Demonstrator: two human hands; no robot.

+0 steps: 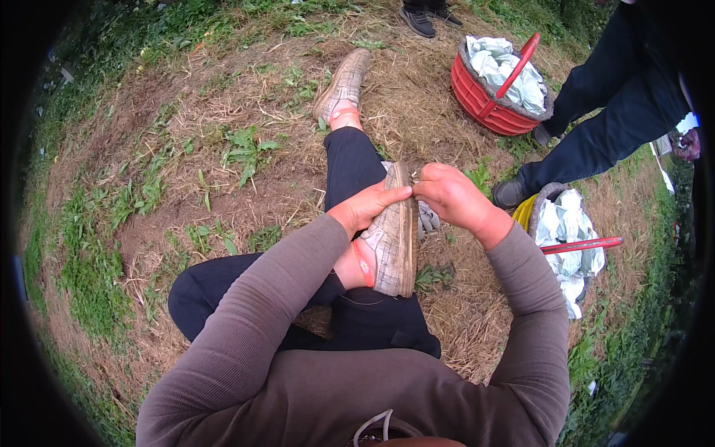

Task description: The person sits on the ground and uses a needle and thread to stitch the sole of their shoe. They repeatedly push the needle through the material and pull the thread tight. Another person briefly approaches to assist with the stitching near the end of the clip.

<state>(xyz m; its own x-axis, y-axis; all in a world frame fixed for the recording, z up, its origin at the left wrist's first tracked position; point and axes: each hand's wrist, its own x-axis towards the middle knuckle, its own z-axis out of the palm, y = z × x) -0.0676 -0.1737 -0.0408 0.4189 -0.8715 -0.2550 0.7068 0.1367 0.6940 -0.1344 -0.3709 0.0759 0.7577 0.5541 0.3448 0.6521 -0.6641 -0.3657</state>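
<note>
I sit on the ground with one foot drawn across my other leg. A worn, pale checked sneaker (386, 242) with a dirt-stained sole is on that foot, turned on its side. Around its upper, near the toe, my left hand (369, 206) is wrapped, thumb lying toward the sole. My right hand (454, 195) is closed, its fingertips pinched against the sole's edge close to the left thumb; whatever they pinch is hidden. An orange-red band (363, 262) shows at the ankle. My other leg stretches forward, wearing a matching sneaker (347, 82).
A red basket (477, 100) filled with pale crumpled wrapping stands far right. Nearer, a yellow basket (526, 212) with a red handle (585, 245) holds similar wrapping. A person's dark-trousered legs (596, 141) stand between them. Another person's shoes (418, 22) show at the top. Dry grass and weeds cover the ground.
</note>
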